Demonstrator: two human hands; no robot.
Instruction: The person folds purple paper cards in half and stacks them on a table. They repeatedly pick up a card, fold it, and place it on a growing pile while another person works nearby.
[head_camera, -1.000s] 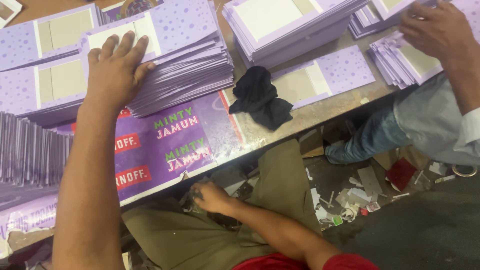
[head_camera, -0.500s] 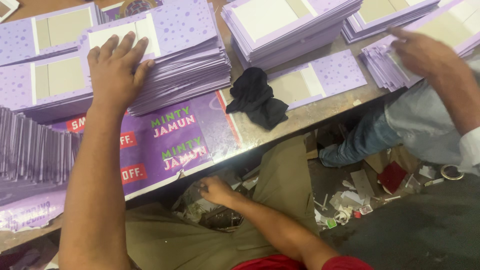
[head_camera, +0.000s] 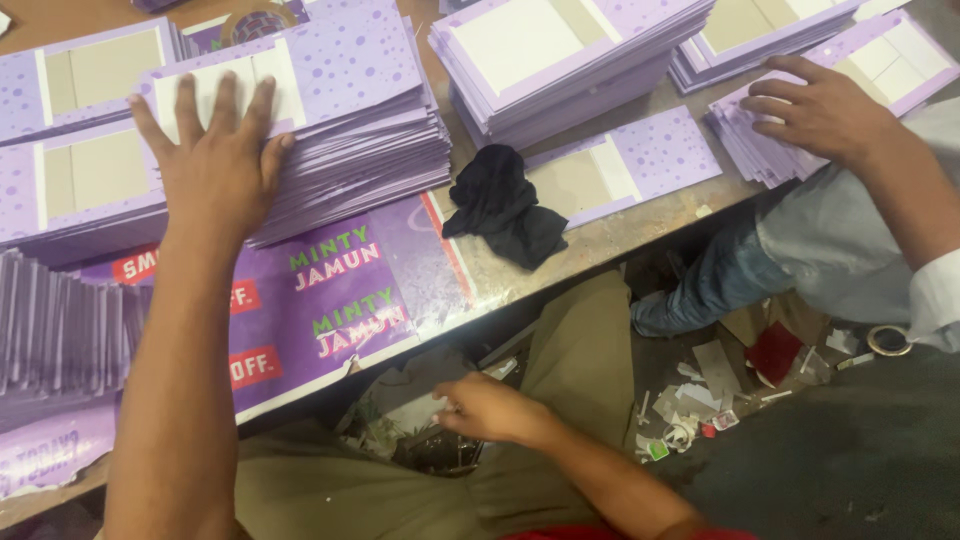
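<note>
My left hand (head_camera: 215, 160) lies flat, fingers spread, on top of a tall stack of purple dotted card sheets (head_camera: 350, 130) at the left of the worktable. It presses on the top sheet's pale panel and holds nothing. My right hand (head_camera: 490, 408) is low, below the table edge over my lap, with fingers curled toward a dark bin of scraps (head_camera: 420, 440). Whether it grips anything is hidden.
More purple card stacks (head_camera: 560, 60) fill the table, and one loose sheet (head_camera: 620, 165) lies beside a black cloth (head_camera: 505, 205). A printed purple poster (head_camera: 340, 290) covers the table front. A co-worker's hand (head_camera: 820, 110) rests on a stack at right. Paper scraps (head_camera: 700, 400) litter the floor.
My right hand has shifted slightly right below the table. The co-worker's hand moved down and left onto the right-hand stack. My left hand stays on its stack.
</note>
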